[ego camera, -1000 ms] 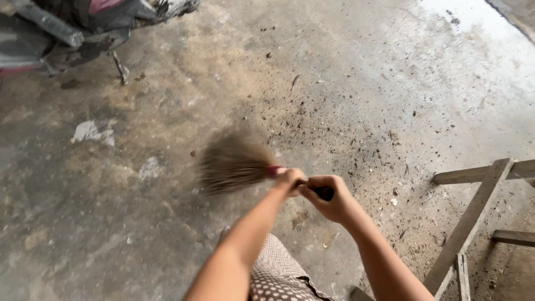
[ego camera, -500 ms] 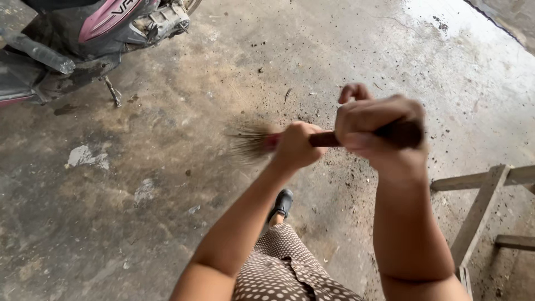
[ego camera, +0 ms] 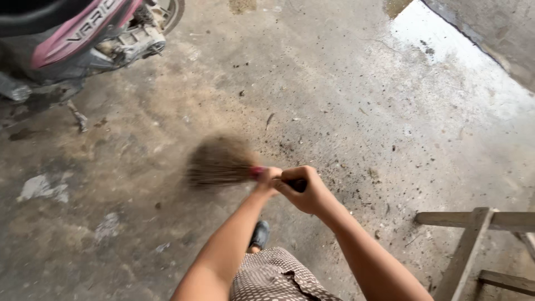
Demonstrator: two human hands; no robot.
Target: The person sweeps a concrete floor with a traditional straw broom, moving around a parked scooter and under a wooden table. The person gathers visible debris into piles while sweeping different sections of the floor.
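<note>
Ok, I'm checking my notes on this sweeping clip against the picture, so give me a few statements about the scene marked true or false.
1. Both hands grip the broom handle. True: the left hand sits nearer the bristles, the right hand behind it.
2. The bristles point toward the wooden frame. False: they point the other way, toward the scooter's side.
3. A scooter stands at the top left. True.
4. The concrete floor is spotless. False: dark specks and debris are scattered over it.
5. The person is barefoot. False: a dark shoe shows below the arms.
</note>
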